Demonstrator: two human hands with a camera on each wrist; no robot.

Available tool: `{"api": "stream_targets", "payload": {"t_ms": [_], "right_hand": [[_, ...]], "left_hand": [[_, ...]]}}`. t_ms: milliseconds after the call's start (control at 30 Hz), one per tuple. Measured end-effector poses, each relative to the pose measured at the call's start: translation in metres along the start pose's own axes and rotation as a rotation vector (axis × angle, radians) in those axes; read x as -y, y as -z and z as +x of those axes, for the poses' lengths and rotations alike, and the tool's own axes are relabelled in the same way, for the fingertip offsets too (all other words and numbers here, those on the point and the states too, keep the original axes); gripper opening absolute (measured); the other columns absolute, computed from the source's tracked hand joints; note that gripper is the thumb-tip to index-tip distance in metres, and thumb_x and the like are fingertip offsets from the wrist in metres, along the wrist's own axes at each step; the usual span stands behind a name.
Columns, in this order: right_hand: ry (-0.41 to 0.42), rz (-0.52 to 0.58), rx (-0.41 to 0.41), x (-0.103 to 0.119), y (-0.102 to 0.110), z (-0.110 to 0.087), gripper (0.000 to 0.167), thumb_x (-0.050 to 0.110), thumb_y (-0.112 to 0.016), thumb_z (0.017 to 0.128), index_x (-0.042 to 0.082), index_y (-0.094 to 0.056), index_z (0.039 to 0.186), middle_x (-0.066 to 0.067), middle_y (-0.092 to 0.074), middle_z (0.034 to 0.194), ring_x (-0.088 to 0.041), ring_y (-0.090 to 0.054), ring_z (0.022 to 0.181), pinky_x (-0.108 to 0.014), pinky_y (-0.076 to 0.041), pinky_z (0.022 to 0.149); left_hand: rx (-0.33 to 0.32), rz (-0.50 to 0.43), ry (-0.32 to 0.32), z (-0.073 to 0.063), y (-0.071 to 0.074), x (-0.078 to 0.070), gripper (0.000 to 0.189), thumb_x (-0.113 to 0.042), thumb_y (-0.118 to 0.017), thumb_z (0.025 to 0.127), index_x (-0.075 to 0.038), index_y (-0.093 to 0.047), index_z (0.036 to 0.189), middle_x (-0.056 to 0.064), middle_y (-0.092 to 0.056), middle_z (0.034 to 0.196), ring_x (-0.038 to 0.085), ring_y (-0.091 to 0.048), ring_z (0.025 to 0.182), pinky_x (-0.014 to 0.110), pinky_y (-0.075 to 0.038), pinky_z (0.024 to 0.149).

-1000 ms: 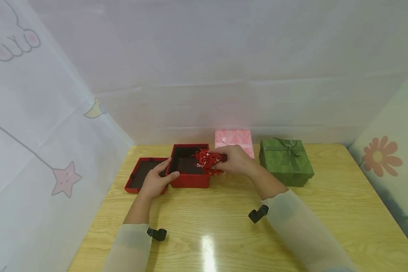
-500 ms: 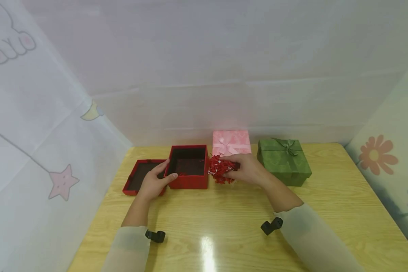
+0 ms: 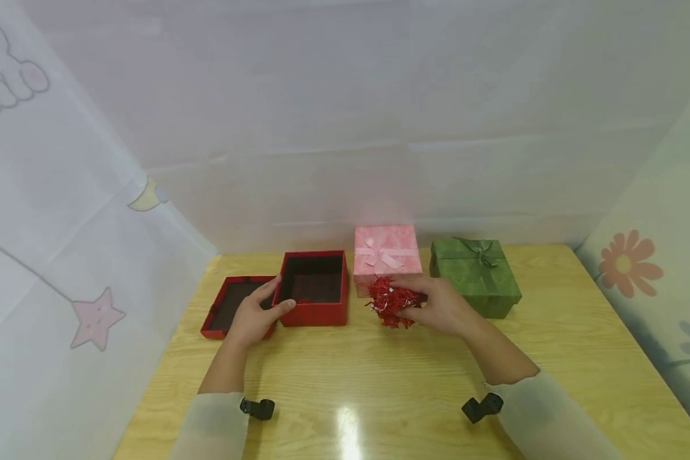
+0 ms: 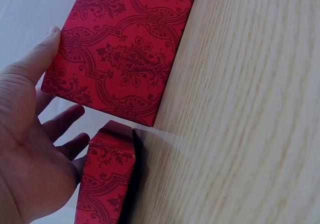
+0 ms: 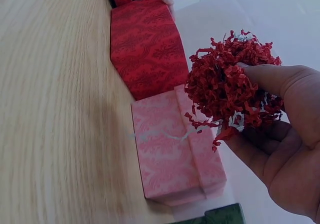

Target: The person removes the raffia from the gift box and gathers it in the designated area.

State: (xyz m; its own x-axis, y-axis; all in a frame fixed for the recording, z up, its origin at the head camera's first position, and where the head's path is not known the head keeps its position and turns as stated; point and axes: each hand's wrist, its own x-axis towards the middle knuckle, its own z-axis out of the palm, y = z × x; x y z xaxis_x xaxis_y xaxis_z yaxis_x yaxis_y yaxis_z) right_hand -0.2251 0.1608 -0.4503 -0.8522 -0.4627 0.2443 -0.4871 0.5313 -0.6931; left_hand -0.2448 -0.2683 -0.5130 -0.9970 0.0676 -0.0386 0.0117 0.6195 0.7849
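My right hand (image 3: 441,306) pinches a wad of red crinkle-cut shredded paper (image 3: 392,301) with a few silvery white strands, held in front of the pink box. Its thumb presses into the wad in the right wrist view. An open red patterned gift box (image 3: 313,314) stands to the left, its dark inside showing a few red shreds. My left hand (image 3: 254,317) lies at that box's near left corner, thumb against the rim and fingers extended along the left side. Beneath this hand is the red box lid (image 3: 214,327), lying with its dark inside up.
A pink gift box (image 3: 385,239) with a ribbon bow is at the back, right of the red box. Farther right stands a green gift box (image 3: 476,275) with a bow. All rest on a wooden table (image 3: 322,383) against pale printed fabric walls (image 3: 322,128).
My right hand has drawn the shredded paper out of the red box's right side and carried it right and nearer. The left hand stays at the box corner.
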Motion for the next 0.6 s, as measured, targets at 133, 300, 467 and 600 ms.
{"api": "stream_targets", "payload": {"t_ms": [133, 300, 467, 600], "right_hand": [[-0.055, -0.014, -0.001, -0.004, 0.005, -0.012, 0.053, 0.023, -0.085, 0.088, 0.021, -0.069, 0.139, -0.004, -0.073, 0.125, -0.018, -0.07, 0.104, -0.034, -0.059, 0.08], [-0.119, -0.032, -0.02, -0.01, 0.013, -0.027, 0.053, 0.021, -0.085, 0.087, 0.019, -0.07, 0.137, -0.006, -0.073, 0.125, -0.017, -0.069, 0.101, -0.033, -0.058, 0.078], [-0.143, -0.004, -0.041, -0.016, 0.019, -0.037, 0.051, 0.02, -0.086, 0.087, 0.017, -0.071, 0.136, -0.01, -0.072, 0.125, -0.015, -0.07, 0.097, -0.029, -0.059, 0.073], [-0.139, 0.014, -0.065, -0.018, 0.023, -0.046, 0.052, 0.018, -0.087, 0.086, 0.015, -0.071, 0.136, -0.012, -0.072, 0.125, -0.014, -0.072, 0.093, -0.027, -0.06, 0.069]], "left_hand": [[-0.003, -0.005, -0.005, 0.0, -0.001, 0.0, 0.087, -0.069, -0.072, 0.086, -0.042, -0.036, 0.161, -0.002, -0.032, 0.168, 0.037, -0.023, 0.156, 0.07, -0.02, 0.119], [-0.003, -0.007, -0.007, 0.0, 0.0, -0.001, 0.087, -0.07, -0.072, 0.086, -0.043, -0.037, 0.16, -0.005, -0.033, 0.167, 0.035, -0.023, 0.156, 0.069, -0.021, 0.119], [-0.005, -0.003, -0.013, 0.0, 0.001, 0.0, 0.087, -0.069, -0.072, 0.086, -0.041, -0.037, 0.161, -0.004, -0.033, 0.167, 0.036, -0.023, 0.156, 0.069, -0.021, 0.119], [-0.001, 0.005, -0.015, 0.001, 0.0, 0.001, 0.086, -0.069, -0.072, 0.087, -0.042, -0.037, 0.161, -0.003, -0.033, 0.167, 0.036, -0.023, 0.156, 0.069, -0.021, 0.119]]}}
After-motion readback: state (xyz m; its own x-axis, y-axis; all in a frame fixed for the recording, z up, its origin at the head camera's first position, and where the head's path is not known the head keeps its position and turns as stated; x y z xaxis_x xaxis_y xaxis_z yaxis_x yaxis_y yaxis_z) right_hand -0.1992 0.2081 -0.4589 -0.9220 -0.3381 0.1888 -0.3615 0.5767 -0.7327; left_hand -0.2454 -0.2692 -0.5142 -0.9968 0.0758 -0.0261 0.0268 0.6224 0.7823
